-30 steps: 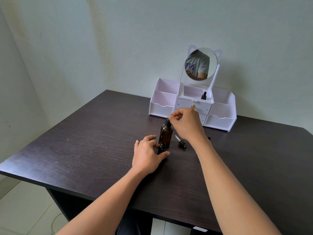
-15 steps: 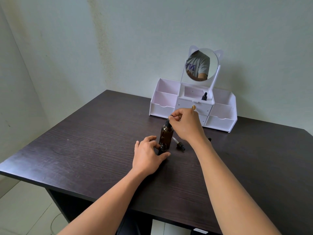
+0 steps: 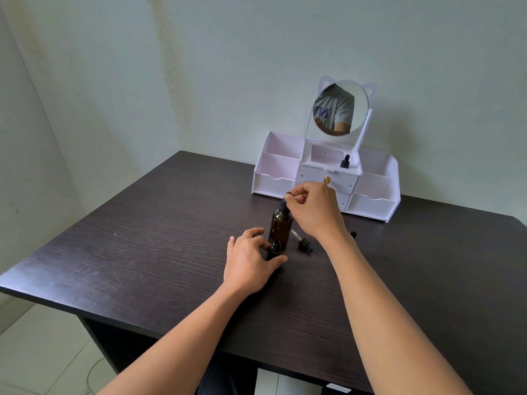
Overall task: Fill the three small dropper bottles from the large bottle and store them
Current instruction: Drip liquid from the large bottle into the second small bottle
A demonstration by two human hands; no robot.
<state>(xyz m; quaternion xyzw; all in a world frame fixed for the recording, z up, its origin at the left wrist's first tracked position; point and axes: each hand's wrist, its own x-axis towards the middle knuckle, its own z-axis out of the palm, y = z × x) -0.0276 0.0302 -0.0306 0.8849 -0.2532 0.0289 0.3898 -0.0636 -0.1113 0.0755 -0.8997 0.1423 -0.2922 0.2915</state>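
At the frame's centre, the left hand (image 3: 251,262) grips an uncapped small dropper bottle (image 3: 275,248) standing on the dark table (image 3: 142,252), just in front of the large amber bottle (image 3: 281,226). The right hand (image 3: 316,209) pinches the black dropper top (image 3: 283,205) on that large bottle. A loose dropper (image 3: 303,242) lies just right of it. Another dropper bottle (image 3: 345,161) stands in the middle compartment of the white organizer (image 3: 273,181), upper right.

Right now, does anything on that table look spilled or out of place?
No spill shows. One dropper lies loose on its side on the table, just right of the large bottle, not screwed onto anything.
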